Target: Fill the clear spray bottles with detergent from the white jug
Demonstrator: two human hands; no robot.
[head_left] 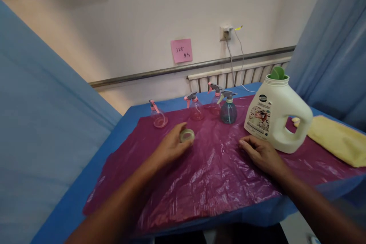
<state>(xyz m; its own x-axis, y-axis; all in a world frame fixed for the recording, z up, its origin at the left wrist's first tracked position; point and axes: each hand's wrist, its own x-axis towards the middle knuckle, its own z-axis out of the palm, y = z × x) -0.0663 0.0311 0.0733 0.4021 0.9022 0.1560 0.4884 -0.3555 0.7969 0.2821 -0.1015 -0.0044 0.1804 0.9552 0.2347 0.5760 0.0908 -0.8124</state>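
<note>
My left hand (pixel 171 143) is closed around a pale, round bottle cap (pixel 187 135), its hollow side partly facing me, above the purple plastic sheet (pixel 200 175). Thumb and fingers drawn together, my right hand (pixel 261 154) rests low in front of the large cream jug (pixel 278 114); nothing shows between its fingertips. The jug stands upright with its cap off and a green pouring spout (pixel 277 73) in its neck. I cannot tell whether the right hand touches the jug.
Spray bottles stand along the back: a pink one (pixel 159 117) at the left, two more pink ones (pixel 196 110) (pixel 216 101), and a blue one (pixel 228 114). A yellow cloth (pixel 337 139) lies right of the jug. Blue curtains (pixel 42 122) hang on both sides.
</note>
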